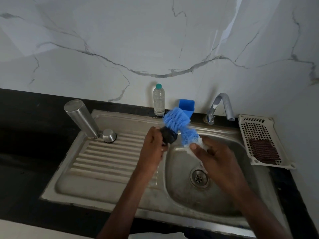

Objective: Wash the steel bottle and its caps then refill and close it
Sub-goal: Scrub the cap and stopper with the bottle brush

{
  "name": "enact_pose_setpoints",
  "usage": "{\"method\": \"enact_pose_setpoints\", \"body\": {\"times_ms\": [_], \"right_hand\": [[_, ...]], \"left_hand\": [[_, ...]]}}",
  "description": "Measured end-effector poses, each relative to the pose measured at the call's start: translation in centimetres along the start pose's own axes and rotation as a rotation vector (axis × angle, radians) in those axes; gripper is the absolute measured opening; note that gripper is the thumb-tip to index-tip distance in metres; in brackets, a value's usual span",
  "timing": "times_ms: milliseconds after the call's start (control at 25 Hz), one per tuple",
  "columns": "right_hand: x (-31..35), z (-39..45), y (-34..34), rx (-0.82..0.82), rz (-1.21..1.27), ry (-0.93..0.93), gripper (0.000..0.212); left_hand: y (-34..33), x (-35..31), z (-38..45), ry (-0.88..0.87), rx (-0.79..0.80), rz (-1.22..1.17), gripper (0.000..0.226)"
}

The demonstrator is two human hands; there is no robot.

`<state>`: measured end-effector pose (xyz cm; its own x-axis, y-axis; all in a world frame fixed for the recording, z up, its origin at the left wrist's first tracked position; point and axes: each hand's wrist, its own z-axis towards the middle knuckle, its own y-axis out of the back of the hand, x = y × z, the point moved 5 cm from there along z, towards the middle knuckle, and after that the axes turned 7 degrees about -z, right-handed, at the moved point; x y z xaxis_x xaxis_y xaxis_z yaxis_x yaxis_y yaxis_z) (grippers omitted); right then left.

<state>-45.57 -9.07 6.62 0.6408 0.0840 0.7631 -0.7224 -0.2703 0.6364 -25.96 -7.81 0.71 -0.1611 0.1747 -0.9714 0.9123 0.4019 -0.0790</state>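
The black inner cap [168, 137] is gripped in the curled fingers of the left hand [152, 147] above the sink [224, 200], while the blue bottle brush [179, 125] is held by the right hand [217, 163], its bristles laid against the cap. Cap-scrubbing is judged to be the step in hand. The steel bottle [81, 118] stands inverted on the drainboard [103, 163], the steel cap [109, 135] just beside it. Next, rinsing is called for, so the tap [221, 107] must be opened.
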Motion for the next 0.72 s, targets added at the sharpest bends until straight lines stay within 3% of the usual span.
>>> {"method": "enact_pose_setpoints", "body": {"times_ms": [80, 120, 240, 400, 480, 520, 600, 640, 720], "right_hand": [[1.3, 0.4, 1.1, -0.011, -0.248, 0.048, 0.036], [2.0, 0.1, 1.5, -0.027, -0.357, 0.076, 0.037], [3.9, -2.5, 0.6, -0.104, -0.575, 0.24, 0.043], [1.2, -3.9, -1.4, -0.289, -0.521, 0.363, 0.051], [-0.5, -3.1, -2.6, -0.252, -0.337, 0.292, 0.043], [-1.0, -2.8, -3.3, -0.182, -0.097, 0.174, 0.036], [-1.9, -2.1, -5.0, 0.038, 0.493, -0.167, 0.025], [-1.8, -1.8, -5.4, 0.179, 0.668, -0.309, 0.027], [-1.6, -1.0, -5.2, 0.435, 0.748, -0.403, 0.037]], "left_hand": [[0.5, -0.5, 0.4, -0.244, -0.062, 0.422, 0.025], [0.5, -0.6, 0.4, -0.283, -0.075, 0.45, 0.023], [1.3, -0.5, 0.7, -0.181, -0.131, 0.095, 0.021], [0.9, 0.1, 0.3, 0.177, -0.038, -0.503, 0.033], [0.3, 0.2, 0.1, 0.273, 0.065, -0.733, 0.043], [0.0, 0.3, 0.0, 0.273, 0.114, -0.755, 0.046], [-0.3, 0.6, 0.0, 0.221, 0.196, -0.685, 0.044], [-0.4, 0.7, -0.1, 0.203, 0.235, -0.656, 0.045], [0.0, 0.6, 0.1, 0.185, 0.306, -0.616, 0.052]]}}
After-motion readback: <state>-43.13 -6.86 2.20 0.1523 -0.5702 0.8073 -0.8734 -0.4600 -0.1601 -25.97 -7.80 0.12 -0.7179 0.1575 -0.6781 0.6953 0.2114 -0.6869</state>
